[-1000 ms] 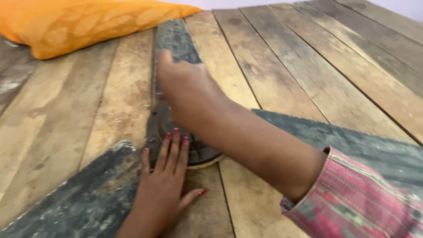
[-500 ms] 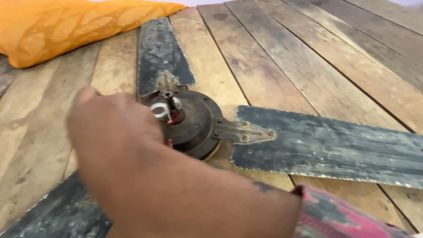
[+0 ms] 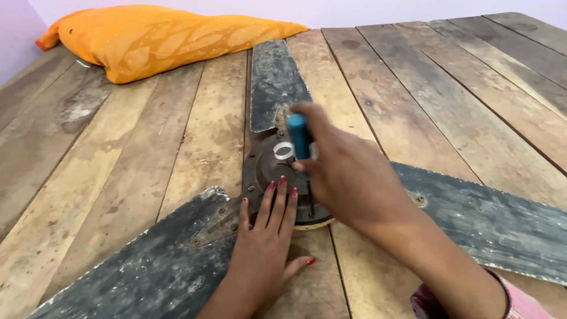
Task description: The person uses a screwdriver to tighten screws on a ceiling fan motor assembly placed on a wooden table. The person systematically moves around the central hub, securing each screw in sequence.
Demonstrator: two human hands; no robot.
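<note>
Right hand (image 3: pixel 348 177) has swung onto the fan hub (image 3: pixel 266 171), gripping a blue-handled screwdriver (image 3: pixel 299 136); left hand (image 3: pixel 266 236) lies flat.

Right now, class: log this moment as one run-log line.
left hand: flat on fan hub | right hand: grips blue-handled screwdriver over hub | surface: wooden table

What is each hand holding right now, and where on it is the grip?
The right hand grips a blue-handled screwdriver by its handle. The left hand holds nothing; it lies flat, fingers on the fan's motor hub.
</note>
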